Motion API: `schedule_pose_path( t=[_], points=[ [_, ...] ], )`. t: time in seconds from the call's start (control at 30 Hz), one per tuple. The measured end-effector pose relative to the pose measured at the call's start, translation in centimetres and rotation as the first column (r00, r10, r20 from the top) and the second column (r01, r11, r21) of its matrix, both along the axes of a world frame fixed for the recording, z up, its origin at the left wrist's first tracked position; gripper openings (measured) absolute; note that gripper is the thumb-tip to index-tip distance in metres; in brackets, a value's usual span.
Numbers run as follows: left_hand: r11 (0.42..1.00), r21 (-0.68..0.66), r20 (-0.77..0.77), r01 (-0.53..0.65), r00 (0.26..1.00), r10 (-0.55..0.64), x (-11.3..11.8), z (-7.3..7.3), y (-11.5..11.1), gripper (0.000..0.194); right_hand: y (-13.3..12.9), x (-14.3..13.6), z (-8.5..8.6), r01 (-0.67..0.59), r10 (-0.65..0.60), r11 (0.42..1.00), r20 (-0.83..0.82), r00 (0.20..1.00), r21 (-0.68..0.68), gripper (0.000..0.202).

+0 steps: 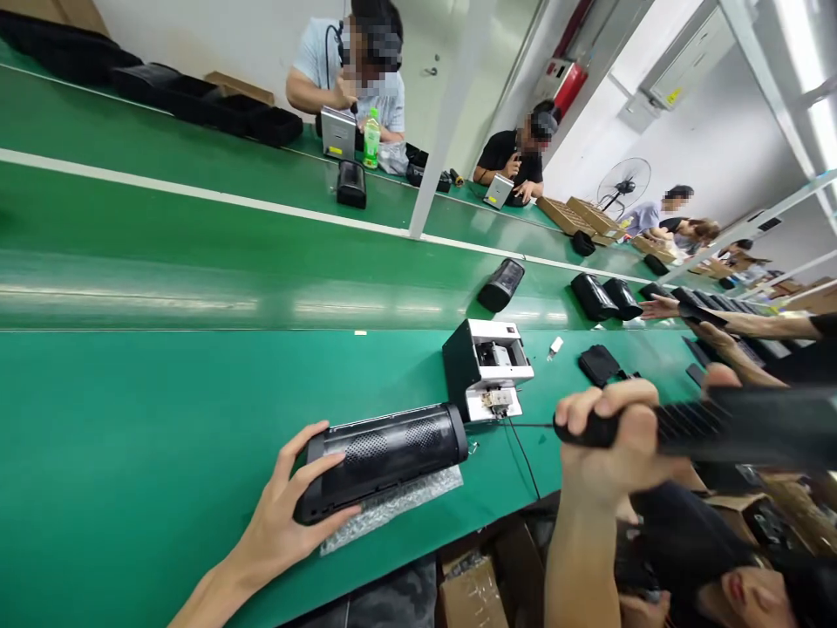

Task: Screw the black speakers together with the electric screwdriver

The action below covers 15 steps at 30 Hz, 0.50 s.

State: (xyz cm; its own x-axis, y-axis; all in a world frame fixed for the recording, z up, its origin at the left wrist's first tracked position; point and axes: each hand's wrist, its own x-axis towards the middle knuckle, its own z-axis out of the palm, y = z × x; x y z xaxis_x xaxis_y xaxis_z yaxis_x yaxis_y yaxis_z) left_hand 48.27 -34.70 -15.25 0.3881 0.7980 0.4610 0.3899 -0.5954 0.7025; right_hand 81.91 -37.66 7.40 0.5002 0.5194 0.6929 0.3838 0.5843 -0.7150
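Observation:
My left hand grips one end of a black speaker-like housing, thumb on the near side and fingers over the top. A perforated grille shows on the housing, which lies tilted on bubble wrap. In my closed right hand is a black electric screwdriver, held nearly level and partly blurred. Its thin bit points left, toward the front of a small black-and-white screw feeder. Whether the tip touches the feeder, I cannot tell.
Several black housings stand along the green conveyor behind the feeder. A co-worker's hands reach in from the right. Black fabric-like pieces lie beyond my right hand. Cardboard boxes sit below the table edge.

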Motion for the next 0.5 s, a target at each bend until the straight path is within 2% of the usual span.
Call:
schedule_pose_path(
  t=[0.07, 0.1, 0.17, 0.27, 0.37, 0.5],
  points=[
    [0.999, 0.031, 0.001, -0.035, 0.999, 0.035, 0.4, -0.1, -0.4, 0.044, 2.3, 2.3, -0.9, 0.072, -0.071, 0.996, -0.014, 0.997, 0.051, 0.025],
    [0.998, 0.045, 0.0, -0.046, 0.999, 0.046, 0.6, -0.2, -0.6, 0.043, 3.3, 2.9, -1.7, 0.096, -0.095, 0.994, -0.013, 0.995, 0.06, 0.024],
    [0.995, 0.077, -0.004, -0.058, 0.998, 0.059, 0.9, -0.4, -0.9, 0.043, 4.8, 3.4, -3.4, 0.118, -0.118, 0.992, -0.005, 0.993, 0.046, 0.045],
    [0.993, 0.105, -0.006, -0.049, 0.999, 0.05, 0.9, -0.8, -1.0, 0.053, 5.4, 3.5, -5.2, 0.107, -0.107, 0.994, -0.011, 0.994, -0.036, 0.05],
    [0.998, 0.064, 0.005, -0.022, 1.0, 0.022, 0.8, -1.1, -0.9, 0.073, 3.9, 3.0, -5.3, 0.058, -0.066, 0.989, -0.056, 0.996, -0.134, 0.048],
    [0.999, 0.012, 0.035, 0.042, 0.998, -0.042, 1.1, -0.8, -0.8, 0.087, -0.9, -0.5, -3.5, -0.05, 0.021, 0.978, -0.145, 0.989, -0.2, 0.03]
  ],
)
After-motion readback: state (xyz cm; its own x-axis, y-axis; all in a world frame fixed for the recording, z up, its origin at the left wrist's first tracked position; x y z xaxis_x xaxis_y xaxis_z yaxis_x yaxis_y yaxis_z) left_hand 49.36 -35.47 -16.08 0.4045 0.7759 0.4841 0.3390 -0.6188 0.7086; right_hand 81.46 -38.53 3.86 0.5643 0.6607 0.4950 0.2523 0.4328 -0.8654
